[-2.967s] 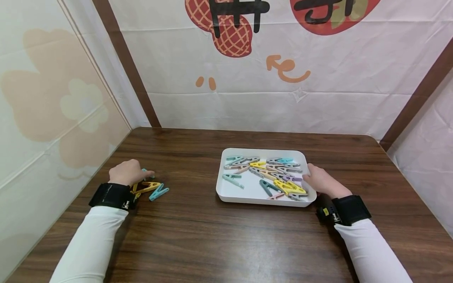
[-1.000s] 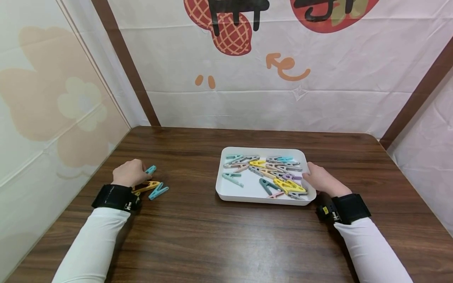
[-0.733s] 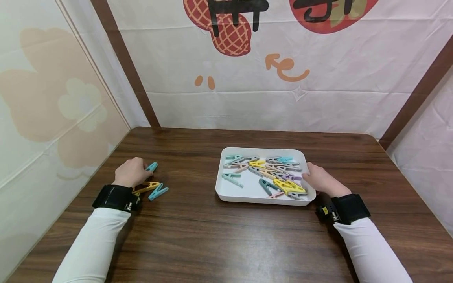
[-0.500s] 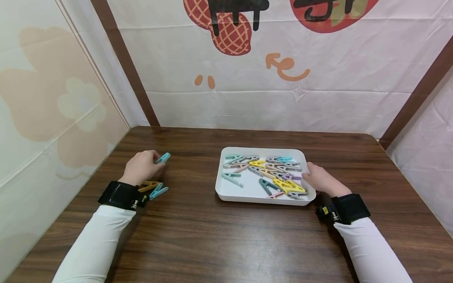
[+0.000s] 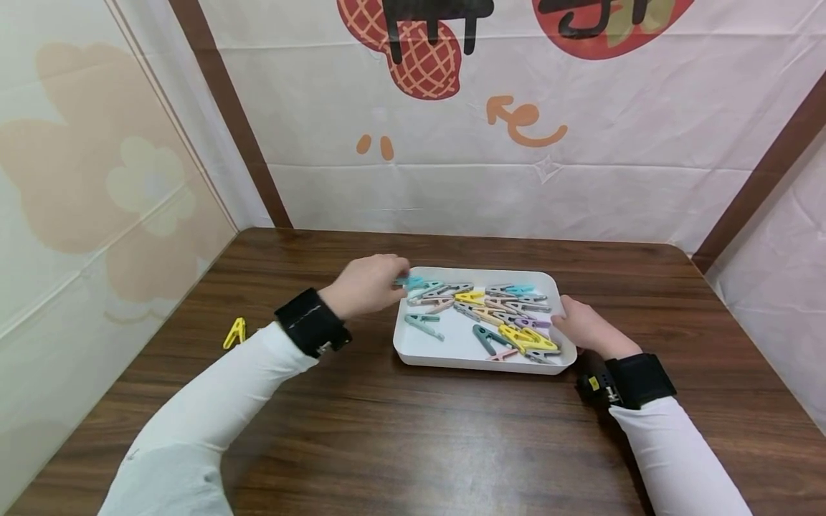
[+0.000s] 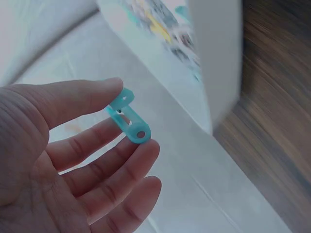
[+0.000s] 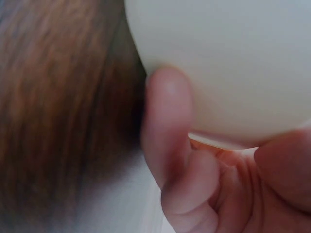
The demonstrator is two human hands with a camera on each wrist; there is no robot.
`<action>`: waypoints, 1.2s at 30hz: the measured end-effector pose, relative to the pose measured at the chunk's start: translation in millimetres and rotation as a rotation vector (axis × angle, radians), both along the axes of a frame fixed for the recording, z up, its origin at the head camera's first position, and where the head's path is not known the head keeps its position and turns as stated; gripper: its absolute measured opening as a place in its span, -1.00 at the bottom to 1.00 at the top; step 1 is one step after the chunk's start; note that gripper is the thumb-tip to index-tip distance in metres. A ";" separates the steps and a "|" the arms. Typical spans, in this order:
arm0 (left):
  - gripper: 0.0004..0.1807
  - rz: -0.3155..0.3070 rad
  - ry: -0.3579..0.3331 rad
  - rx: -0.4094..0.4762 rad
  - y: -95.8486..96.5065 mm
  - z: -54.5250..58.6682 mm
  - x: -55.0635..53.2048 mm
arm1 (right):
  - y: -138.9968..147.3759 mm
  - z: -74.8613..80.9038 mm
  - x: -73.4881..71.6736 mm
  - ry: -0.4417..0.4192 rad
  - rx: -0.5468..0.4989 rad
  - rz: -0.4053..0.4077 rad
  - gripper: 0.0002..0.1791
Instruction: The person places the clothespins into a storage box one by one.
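Observation:
A light blue clothespin (image 6: 137,128) is pinched between the thumb and fingers of my left hand (image 5: 368,287). That hand is at the left rim of the white tray (image 5: 464,363), with the clothespin overlapping the rim in the head view. My right hand (image 5: 596,331) grips the tray's right end; in the right wrist view a finger (image 7: 170,104) presses along the tray's outer wall. Several clothespins in yellow, teal, grey, pink and purple lie in the tray, among them a green one (image 5: 424,328) near its left side.
A yellow clothespin (image 5: 235,332) lies on the wooden table (image 5: 400,444) at the left, just beyond my left sleeve (image 5: 219,401), which hides part of the table there. A printed white cloth wall (image 5: 323,193) rises behind the table, with others at both sides.
My left hand has picked up the light blue clothespin from the left-hand group and carried it right to the tray. My right hand has stayed on the tray.

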State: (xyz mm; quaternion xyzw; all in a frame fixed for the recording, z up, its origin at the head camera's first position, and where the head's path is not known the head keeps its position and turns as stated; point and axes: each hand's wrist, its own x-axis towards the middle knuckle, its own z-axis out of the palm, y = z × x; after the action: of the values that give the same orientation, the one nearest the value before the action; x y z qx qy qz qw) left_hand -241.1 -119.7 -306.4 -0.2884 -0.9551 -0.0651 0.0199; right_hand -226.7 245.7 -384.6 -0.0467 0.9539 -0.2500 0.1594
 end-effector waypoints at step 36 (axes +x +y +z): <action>-0.85 -0.231 0.047 -0.574 111.8 -41.6 -19.7 | -0.7 -4.0 1.0 -0.006 -0.005 0.005 -0.36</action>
State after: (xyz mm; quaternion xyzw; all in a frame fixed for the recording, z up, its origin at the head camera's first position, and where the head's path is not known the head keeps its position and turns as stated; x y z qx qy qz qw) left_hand -260.8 -7.9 -348.0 -0.3903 -0.8947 0.2120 -0.0477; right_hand -225.7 245.1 -388.6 -0.0487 0.9527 -0.2520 0.1627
